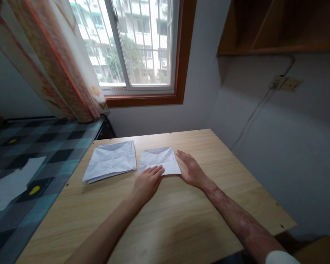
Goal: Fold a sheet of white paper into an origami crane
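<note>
A creased white sheet of paper [162, 157] lies on the wooden table [165, 220] in front of me. My left hand [150, 179] rests flat on its near left part, fingers stretched out over the paper. At the sheet's right edge, my right hand [191, 168] stands on its side with the fingers extended, close beside the near right corner; whether it touches the paper I cannot tell. To the left lies a stack of creased white papers [112, 159], its sheets slightly out of line. Neither hand touches that stack.
A bed with a checked cover [79, 143] adjoins the table's left side, with loose white paper [13, 185] on it. Behind the table are a wall and a barred window [145, 44] with a curtain [52, 55]. A shelf [277, 47] and a cable [250, 117] are at right.
</note>
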Motion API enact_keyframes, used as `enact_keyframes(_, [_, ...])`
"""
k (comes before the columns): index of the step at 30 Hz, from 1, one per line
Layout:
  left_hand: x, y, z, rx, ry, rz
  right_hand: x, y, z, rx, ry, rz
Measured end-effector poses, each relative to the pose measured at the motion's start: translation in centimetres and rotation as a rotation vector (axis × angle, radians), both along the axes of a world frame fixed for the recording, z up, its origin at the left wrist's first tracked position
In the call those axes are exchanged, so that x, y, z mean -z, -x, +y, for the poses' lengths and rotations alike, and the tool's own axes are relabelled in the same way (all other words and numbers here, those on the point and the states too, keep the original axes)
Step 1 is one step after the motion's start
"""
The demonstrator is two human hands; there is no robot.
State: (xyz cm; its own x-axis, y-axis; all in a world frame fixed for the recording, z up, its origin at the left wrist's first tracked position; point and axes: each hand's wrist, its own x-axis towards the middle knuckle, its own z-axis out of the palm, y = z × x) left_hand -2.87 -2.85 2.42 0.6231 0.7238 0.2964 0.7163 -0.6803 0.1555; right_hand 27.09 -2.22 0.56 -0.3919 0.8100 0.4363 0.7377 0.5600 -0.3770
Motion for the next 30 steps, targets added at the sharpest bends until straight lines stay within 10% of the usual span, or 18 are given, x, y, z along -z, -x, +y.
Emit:
enact_keyframes(5, [1.1,-1.6,-0.8,0.026,0.041,-0.099,-0.8,-0.2,0.1,-0.066,0.103,-0.093])
enact_keyframes(12, [-0.6,2.2,-0.1,0.138,0.125,-0.124,-0.6,-0.8,0.4,-0.098,0.305,-0.127])
enact_keyframes(30, [0.1,3.2,1.4,-0.259,0.382,-0.659,0.6,-0.8,0.8,0.085,0.197,0.368])
